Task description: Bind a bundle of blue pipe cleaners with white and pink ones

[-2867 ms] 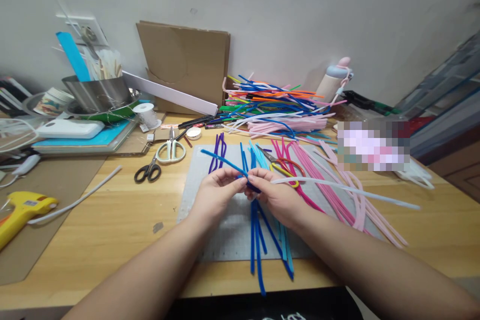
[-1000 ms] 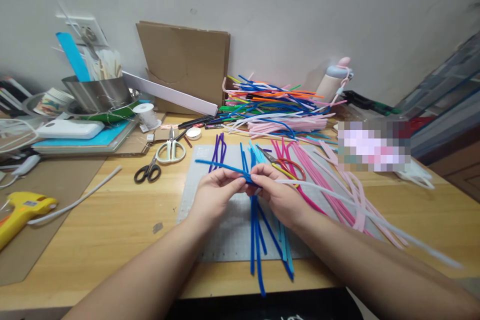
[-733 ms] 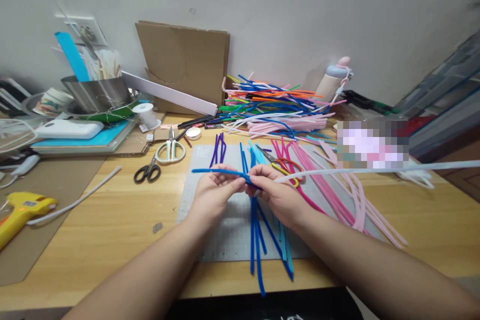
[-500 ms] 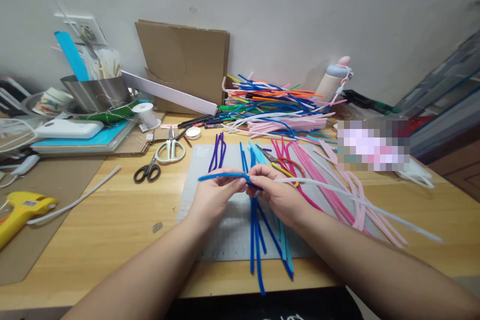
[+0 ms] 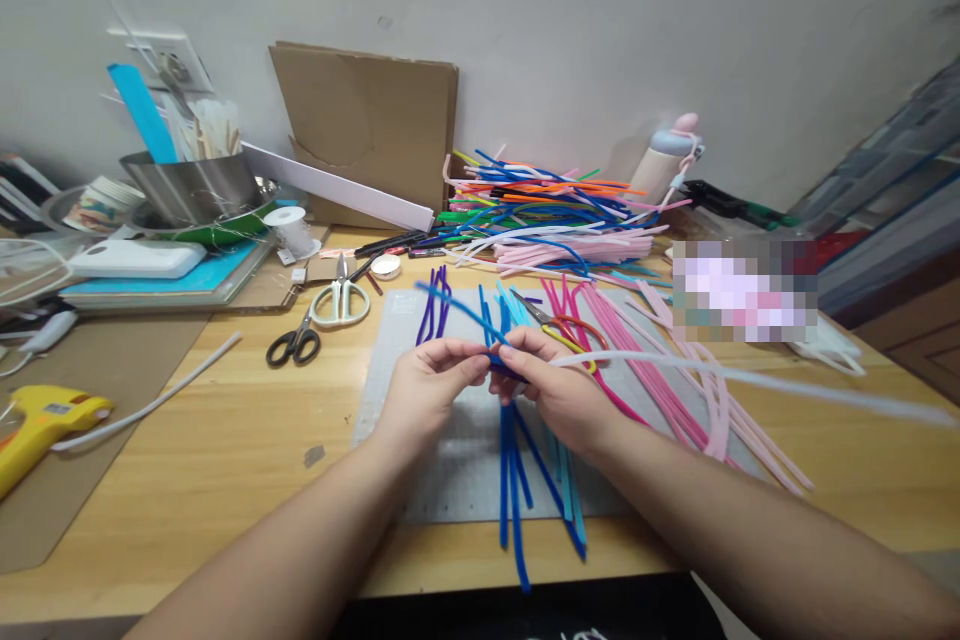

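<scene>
My left hand (image 5: 439, 375) and my right hand (image 5: 551, 375) meet over the grey cutting mat (image 5: 450, 450), fingers pinched close together. Between them is a blue pipe cleaner (image 5: 461, 308), one end sticking up to the left. A dark blue or purple piece shows between the fingertips; the join itself is hidden. From my right hand a long white pipe cleaner (image 5: 705, 363) runs out to the right, its far end blurred. Below the hands lie several blue pipe cleaners (image 5: 505, 480) and light blue ones (image 5: 568, 485). Purple pipe cleaners (image 5: 433, 305) lie just beyond my left hand.
Red-and-yellow scissors (image 5: 577, 330) and pink pipe cleaners (image 5: 645, 360) lie to the right. White-handled scissors (image 5: 340, 303), black scissors (image 5: 294, 344) and a yellow glue gun (image 5: 56, 420) are at left. A mixed pipe cleaner pile (image 5: 555, 210) sits by the wall.
The blue pipe cleaner's free end has swung up and away from my left fingers. The white one's far end has risen and shifted right. Both hands stay in nearly the same place.
</scene>
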Available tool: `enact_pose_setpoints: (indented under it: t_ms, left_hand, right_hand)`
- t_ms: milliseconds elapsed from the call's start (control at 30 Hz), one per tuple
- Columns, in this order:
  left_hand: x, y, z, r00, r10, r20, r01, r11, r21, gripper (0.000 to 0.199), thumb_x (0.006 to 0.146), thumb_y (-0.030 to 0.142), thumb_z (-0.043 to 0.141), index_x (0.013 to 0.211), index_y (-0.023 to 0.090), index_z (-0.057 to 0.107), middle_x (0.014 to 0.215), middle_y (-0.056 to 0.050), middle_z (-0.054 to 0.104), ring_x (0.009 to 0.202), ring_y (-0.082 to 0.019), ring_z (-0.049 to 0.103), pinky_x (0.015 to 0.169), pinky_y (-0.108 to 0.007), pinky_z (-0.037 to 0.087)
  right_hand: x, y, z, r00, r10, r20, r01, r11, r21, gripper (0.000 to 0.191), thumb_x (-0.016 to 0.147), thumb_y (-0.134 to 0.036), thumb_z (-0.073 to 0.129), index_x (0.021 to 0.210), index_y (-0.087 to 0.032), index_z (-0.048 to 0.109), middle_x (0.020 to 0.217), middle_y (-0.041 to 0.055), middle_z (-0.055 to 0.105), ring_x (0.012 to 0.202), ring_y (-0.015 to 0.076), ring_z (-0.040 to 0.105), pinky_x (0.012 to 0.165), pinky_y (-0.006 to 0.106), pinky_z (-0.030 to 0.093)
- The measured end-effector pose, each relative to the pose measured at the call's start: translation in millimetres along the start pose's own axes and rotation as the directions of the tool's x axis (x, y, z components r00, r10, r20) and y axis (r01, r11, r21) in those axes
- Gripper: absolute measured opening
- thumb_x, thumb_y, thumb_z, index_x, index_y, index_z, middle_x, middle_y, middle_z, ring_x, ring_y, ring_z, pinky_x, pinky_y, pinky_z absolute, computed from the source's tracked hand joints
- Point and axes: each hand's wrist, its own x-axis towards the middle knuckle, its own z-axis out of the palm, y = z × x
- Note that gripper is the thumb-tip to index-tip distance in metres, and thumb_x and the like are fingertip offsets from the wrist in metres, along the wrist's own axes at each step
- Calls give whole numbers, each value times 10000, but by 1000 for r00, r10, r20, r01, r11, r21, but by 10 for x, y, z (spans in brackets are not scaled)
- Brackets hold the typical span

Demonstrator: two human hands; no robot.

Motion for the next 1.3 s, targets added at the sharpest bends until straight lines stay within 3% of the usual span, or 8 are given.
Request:
enact_pose_setpoints:
  t_ms: [167, 533, 700, 867, 1067, 1200, 1300]
  left_hand:
    - [-14, 27, 11, 999, 27, -30, -27, 999, 24, 126, 615, 209, 712, 711, 142, 664, 615, -8, 649, 570, -105, 566, 614, -252, 464]
    - [-25, 2, 18, 997, 74, 20, -74, 997, 20, 125, 634, 207, 700, 735, 144, 664, 671, -26, 669, 625, -129, 590, 650, -278, 471]
    - [-17, -16, 5, 998, 68, 3, -68, 998, -10, 123, 622, 191, 711, 721, 147, 653, 640, -10, 662, 600, -118, 590, 640, -270, 476]
    - [-22, -16, 17, 995, 84, 57, -81, 995, -66, 169, 621, 183, 713, 772, 146, 647, 704, -20, 673, 630, -126, 597, 649, -278, 481]
    - [1, -17, 33, 1000, 17, 25, -14, 993, -118, 233, 578, 159, 743, 784, 128, 637, 703, -26, 670, 645, -118, 602, 663, -251, 482]
    - [16, -36, 36, 996, -49, 74, 62, 980, -188, 272, 567, 154, 751, 813, 116, 642, 740, -40, 672, 702, -128, 613, 696, -251, 485]
    - [3, -27, 47, 996, -70, 63, 82, 973, -215, 262, 564, 162, 754, 797, 125, 642, 690, -22, 667, 643, -114, 609, 666, -247, 490]
  right_hand:
    - [26, 1, -18, 996, -33, -81, 36, 999, 29, 160, 759, -343, 585, 790, -197, 530, 684, -12, 581, 580, 120, 552, 553, 256, 412]
    - [31, 27, -10, 993, -66, -93, 60, 996, -67, 179, 764, -357, 579, 766, -191, 511, 646, -16, 580, 552, 111, 534, 540, 244, 393]
    - [11, 26, 8, 996, -72, -55, 66, 992, -105, 178, 783, -363, 563, 775, -189, 523, 652, -6, 595, 571, 111, 537, 539, 241, 395]
    - [1, 34, 10, 996, -86, -21, 84, 992, -97, 160, 786, -348, 564, 774, -192, 535, 673, -5, 589, 593, 109, 521, 566, 248, 396]
    - [-5, 47, 0, 983, -171, -58, 154, 962, -226, 154, 796, -340, 556, 787, -188, 533, 595, -28, 521, 561, 103, 474, 556, 241, 375]
    - [-30, 34, -10, 956, -276, -99, 217, 893, -395, 157, 800, -330, 548, 810, -174, 545, 652, -18, 525, 595, 105, 480, 571, 236, 380]
    - [-43, 35, -15, 951, -301, -71, 244, 871, -426, 151, 801, -319, 551, 807, -168, 550, 694, -10, 534, 623, 102, 483, 586, 231, 379]
